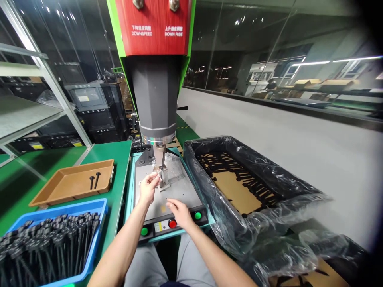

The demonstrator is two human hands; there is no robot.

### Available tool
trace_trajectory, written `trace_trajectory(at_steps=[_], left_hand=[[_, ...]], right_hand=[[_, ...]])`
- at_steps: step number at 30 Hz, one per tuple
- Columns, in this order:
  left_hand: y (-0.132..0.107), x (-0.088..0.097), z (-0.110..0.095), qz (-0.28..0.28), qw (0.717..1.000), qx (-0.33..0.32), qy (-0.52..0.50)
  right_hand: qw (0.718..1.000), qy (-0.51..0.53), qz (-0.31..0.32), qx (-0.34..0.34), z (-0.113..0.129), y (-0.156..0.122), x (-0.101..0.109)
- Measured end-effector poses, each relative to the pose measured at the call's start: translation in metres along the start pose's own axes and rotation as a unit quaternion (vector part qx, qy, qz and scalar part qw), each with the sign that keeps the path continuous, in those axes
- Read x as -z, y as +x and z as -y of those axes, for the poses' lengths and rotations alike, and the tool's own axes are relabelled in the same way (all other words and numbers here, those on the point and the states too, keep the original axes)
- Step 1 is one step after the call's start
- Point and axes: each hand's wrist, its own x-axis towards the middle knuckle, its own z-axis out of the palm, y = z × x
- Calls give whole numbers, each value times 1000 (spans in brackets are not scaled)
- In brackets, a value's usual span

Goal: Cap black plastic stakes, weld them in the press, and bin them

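L fingers (154,179) pinch sm. pale pc (159,177), shape unclear; R fingers (173,204): can't tell.

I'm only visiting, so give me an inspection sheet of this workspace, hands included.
Surface: grey plate, red button and green buttons along the front.
Job's things: press tip beside the left hand; black parts crowd a blue bin, two lie in a brown tray.
Clutter: loose clear plastic on the right.
Hands: left pinched, right hand over the plate, loosely curled; anything held is unclear.
Cables: nothing seen clearly.
Surroundings: stacked crates, shelf rack, windows.
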Motion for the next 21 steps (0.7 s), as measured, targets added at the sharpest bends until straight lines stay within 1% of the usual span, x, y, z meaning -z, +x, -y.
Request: trace_trajectory(at_steps=[2, 3, 4, 7, 8, 10, 12, 13, 15, 18, 21], left_hand=[[0, -2, -2, -2, 1000, -3, -3], [0, -3, -2, -2, 1000, -5, -6], [0, -3, -3, -1, 1000, -9, -9], [2, -2, -4, -2, 1000, -16, -14], [3, -2, -5, -4, 1000, -16, -12], [4, 0, -6, -8, 1000, -12, -4], [6, 1, -7, -7, 1000, -12, 1], [7, 1, -7, -8, 1000, -14, 4], [9, 2, -6, -10, 1000, -19, 11], [11, 3, -5, -16, 1000, -19, 18], [12, 3, -4, -17, 1000, -15, 8]], right_hand=[[999, 0, 20, 25, 15, 26, -19], [999, -4, 16, 38, 22, 40, -27], [999, -11, -3, 48, 28, 54, -33], [990, -45, -113, 66, 40, 90, -42], [985, -57, -149, 70, 44, 99, -42], [973, -82, -201, 77, 49, 114, -40], [963, -114, -229, 83, 54, 124, -36], [959, -131, -236, 86, 56, 128, -34], [955, -164, -229, 95, 59, 136, -29], [960, -181, -192, 93, 62, 147, -23], [967, -172, -167, 92, 65, 154, -19]])
